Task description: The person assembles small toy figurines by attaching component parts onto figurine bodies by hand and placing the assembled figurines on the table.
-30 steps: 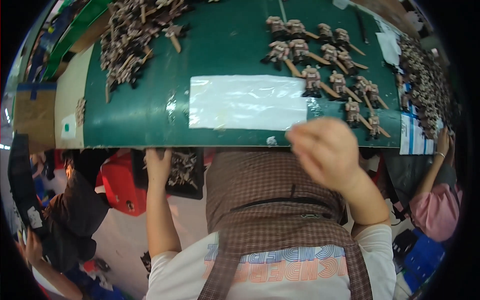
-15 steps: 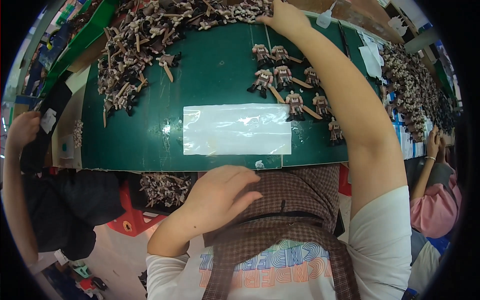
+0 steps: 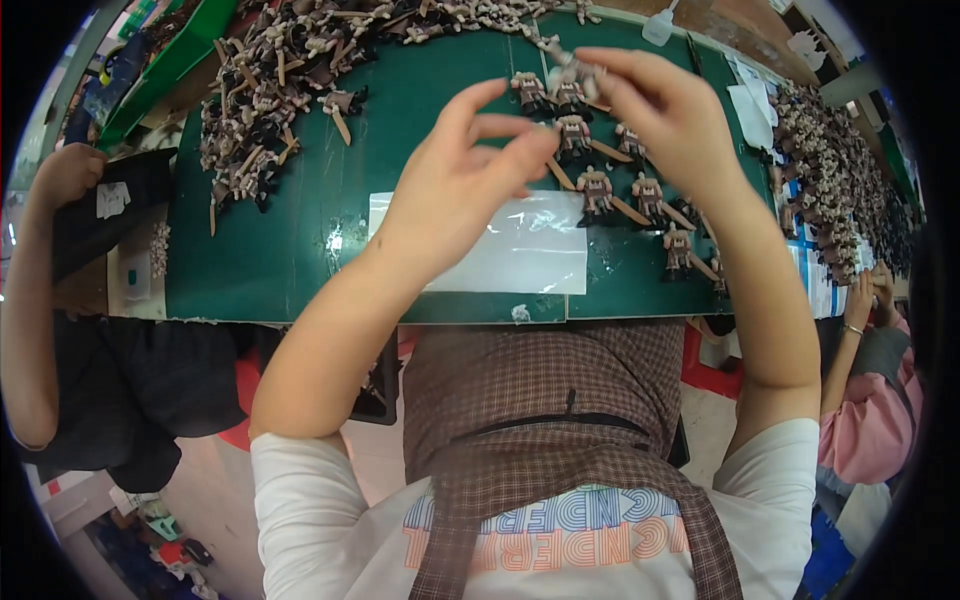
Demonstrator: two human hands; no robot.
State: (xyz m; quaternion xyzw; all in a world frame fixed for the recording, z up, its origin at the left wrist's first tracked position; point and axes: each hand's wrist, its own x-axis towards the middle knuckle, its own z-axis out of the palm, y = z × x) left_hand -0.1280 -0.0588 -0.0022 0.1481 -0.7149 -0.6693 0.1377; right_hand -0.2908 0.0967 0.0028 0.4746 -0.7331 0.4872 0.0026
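My right hand (image 3: 665, 110) pinches a small toy figure (image 3: 572, 72) above the far middle of the green table; motion blurs the figure. My left hand (image 3: 465, 175) is raised over a shiny white sheet (image 3: 530, 250), fingers loosely curled and apart, pointing toward the right hand. Nothing clear shows in it. Beneath and beside my right hand, several figures in brown clothing, such as this figure (image 3: 596, 192), lie in loose rows. Many have a flat tan strip beside them. My right hand partly hides the rows.
A large heap of figures (image 3: 270, 90) covers the table's far left, beside a green bin (image 3: 175, 70). A white bottle (image 3: 657, 28) stands at the back. More piled figures (image 3: 825, 180) lie at right. Other people's hands (image 3: 68, 172) are at the left and right (image 3: 868, 295).
My right hand has come back from the far pile toward me with a figure in it. My left hand has risen from the table's near edge to above the white sheet.
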